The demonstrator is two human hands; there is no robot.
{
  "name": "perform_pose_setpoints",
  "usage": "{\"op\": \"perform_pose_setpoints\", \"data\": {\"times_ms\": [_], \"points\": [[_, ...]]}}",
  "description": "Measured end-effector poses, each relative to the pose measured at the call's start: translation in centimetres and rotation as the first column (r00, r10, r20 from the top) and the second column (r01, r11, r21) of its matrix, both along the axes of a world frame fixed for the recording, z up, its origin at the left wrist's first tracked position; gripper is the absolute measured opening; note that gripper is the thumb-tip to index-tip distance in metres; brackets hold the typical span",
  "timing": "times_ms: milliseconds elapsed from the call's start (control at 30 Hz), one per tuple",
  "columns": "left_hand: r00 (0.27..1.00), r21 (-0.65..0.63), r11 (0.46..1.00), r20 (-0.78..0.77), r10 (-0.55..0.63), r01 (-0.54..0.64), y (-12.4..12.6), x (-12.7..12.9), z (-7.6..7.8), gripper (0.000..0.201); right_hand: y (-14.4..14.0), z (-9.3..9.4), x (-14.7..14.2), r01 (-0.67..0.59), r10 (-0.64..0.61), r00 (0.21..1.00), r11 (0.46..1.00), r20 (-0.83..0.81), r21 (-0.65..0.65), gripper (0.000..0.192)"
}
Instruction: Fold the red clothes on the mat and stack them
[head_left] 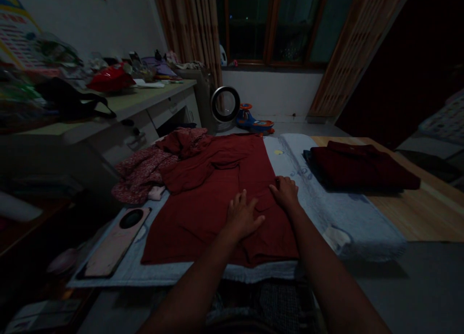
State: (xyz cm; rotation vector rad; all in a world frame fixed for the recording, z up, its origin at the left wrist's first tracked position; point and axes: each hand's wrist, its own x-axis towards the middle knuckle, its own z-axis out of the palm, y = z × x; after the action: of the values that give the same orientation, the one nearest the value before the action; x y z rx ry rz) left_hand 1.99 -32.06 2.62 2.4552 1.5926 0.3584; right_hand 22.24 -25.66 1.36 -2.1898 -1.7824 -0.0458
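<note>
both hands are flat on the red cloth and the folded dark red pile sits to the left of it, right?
Not quite: the head view shows the folded pile to the right of the red cloth. The left hand and right hand do rest flat on it.

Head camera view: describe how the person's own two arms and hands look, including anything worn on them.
Both forearms are bare, with no sleeves in view. The left hand and right hand wear no gloves; no watch, ring or bracelet shows in the dim light.
</note>
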Motion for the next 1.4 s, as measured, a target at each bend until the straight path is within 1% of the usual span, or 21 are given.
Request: {"op": "perform_pose_setpoints", "data": {"times_ms": [67, 200, 267, 367, 433, 467, 533, 567, 667, 733, 833, 1000, 1067, 1233, 1400], "points": [[1.0, 0.014, 1.0, 0.03, -0.005, 0.005, 0.3, -0.3, -0.3, 0.061, -0.1, 0.0, 0.0, -0.007, 0.007, 1.0, 1.0, -0.007, -0.005, 0.042], [0.997, 0.082, 0.997, 0.074, -0.007, 0.001, 0.4, -0.4, -1.1, 0.06, -0.1, 0.1, 0.0, -0.032, 0.032, 0.999, 0.999, -0.02, -0.02, 0.056], [0.997, 0.101, 0.995, 0.075, -0.006, -0.001, 0.3, -0.3, -1.2, 0.06, 0.0, 0.1, 0.1, -0.018, 0.016, 0.999, 0.999, -0.041, -0.033, 0.054], [0.997, 0.152, 0.988, 0.072, -0.023, 0.012, 0.1, -0.3, -0.9, 0.058, 0.4, 0.0, 0.4, 0.018, -0.021, 0.995, 1.0, -0.097, -0.024, 0.04], [0.993, 0.206, 0.976, 0.071, -0.09, 0.073, 0.0, -0.4, -0.6, 0.052, 0.5, 0.0, 0.6, 0.031, -0.033, 0.99, 0.999, -0.134, -0.018, 0.035], [0.988, 0.226, 0.967, 0.072, -0.137, 0.118, -0.1, -0.4, -0.5, 0.049, 0.4, 0.0, 0.6, 0.03, -0.033, 0.988, 0.999, -0.148, -0.022, 0.036], [0.972, 0.232, 0.952, 0.077, -0.224, 0.201, -0.1, -0.4, -0.5, 0.043, 0.0, 0.2, 0.6, 0.006, -0.012, 0.987, 0.999, -0.157, -0.042, 0.046], [0.965, 0.222, 0.949, 0.083, -0.248, 0.225, 0.0, -0.4, -0.5, 0.04, -0.4, 0.3, 0.4, -0.017, 0.009, 0.989, 0.998, -0.15, -0.054, 0.055], [0.963, 0.19, 0.954, 0.098, -0.252, 0.231, 0.1, -0.2, -0.8, 0.033, -1.4, 0.4, -0.2, -0.08, 0.072, 0.993, 0.993, -0.094, -0.088, 0.085], [0.966, 0.18, 0.958, 0.093, -0.242, 0.223, 0.1, 0.0, -0.9, 0.031, -1.8, 0.5, -0.6, -0.089, 0.084, 0.995, 0.991, -0.054, -0.101, 0.092], [0.969, 0.17, 0.962, 0.088, -0.232, 0.215, -0.1, 0.1, -0.9, 0.03, -1.8, 0.6, -0.8, -0.065, 0.062, 0.997, 0.992, -0.034, -0.112, 0.087], [0.97, 0.154, 0.968, 0.116, -0.215, 0.196, -0.3, 0.2, -0.9, 0.03, -1.1, 0.5, -0.2, -0.018, 0.012, 0.998, 0.994, -0.062, -0.105, 0.061], [0.97, 0.143, 0.971, 0.121, -0.21, 0.192, -0.4, 0.2, -1.0, 0.029, -0.9, 0.4, 0.0, 0.001, -0.007, 0.997, 0.996, -0.073, -0.089, 0.054], [0.967, 0.146, 0.971, 0.14, -0.212, 0.191, -0.3, 0.1, -1.2, 0.028, -0.6, 0.3, 0.0, 0.04, -0.045, 0.994, 0.998, -0.095, -0.055, 0.042], [0.966, 0.16, 0.971, 0.157, -0.203, 0.178, -0.3, 0.1, -1.3, 0.03, -0.9, 0.5, -0.1, 0.059, -0.056, 0.993, 0.998, -0.102, 0.026, 0.032]]}}
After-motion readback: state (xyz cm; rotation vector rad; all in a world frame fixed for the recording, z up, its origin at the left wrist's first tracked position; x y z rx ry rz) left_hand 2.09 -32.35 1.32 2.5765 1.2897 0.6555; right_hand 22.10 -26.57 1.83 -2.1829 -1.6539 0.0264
